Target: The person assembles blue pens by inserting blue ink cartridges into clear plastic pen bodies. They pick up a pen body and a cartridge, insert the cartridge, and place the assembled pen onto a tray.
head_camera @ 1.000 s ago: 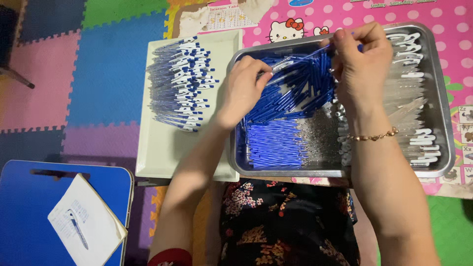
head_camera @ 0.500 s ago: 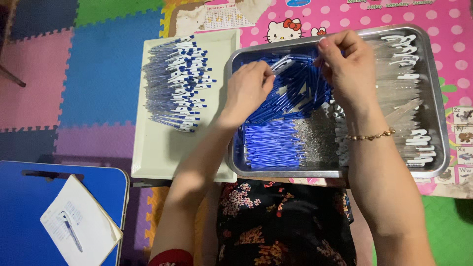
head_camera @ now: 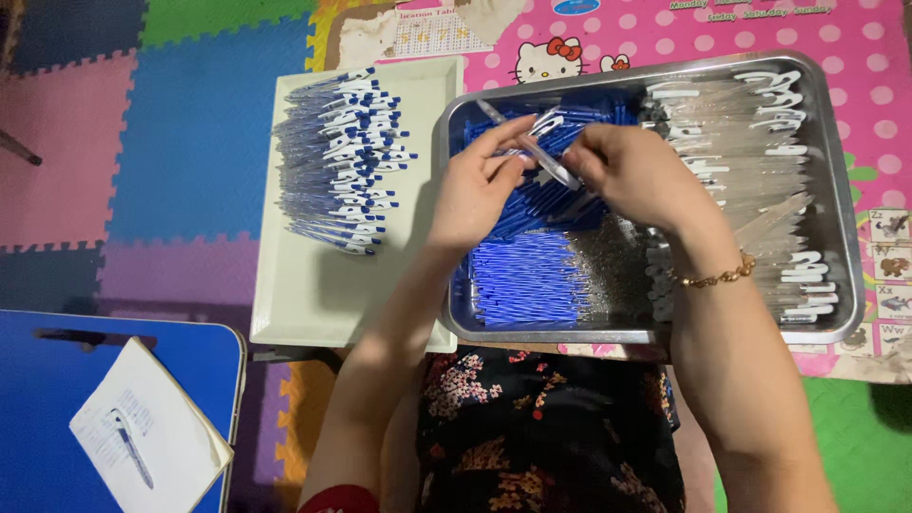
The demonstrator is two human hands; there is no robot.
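Hands (head_camera: 480, 185) (head_camera: 632, 171) above metal tray (head_camera: 845, 285), fingers pinched on clear pen barrel (head_camera: 549, 161); probably light, stiff, slippery plastic, best gripped mid-shaft, near blue refills (head_camera: 527, 280).

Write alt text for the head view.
Two hands, left hand and right hand, hold a clear pen barrel over a metal tray of pen parts. A white tray beside it holds finished pens.

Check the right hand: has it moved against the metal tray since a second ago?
Yes. The right hand has come left from the clear barrels toward the middle of the metal tray, over the blue parts, meeting the left hand.
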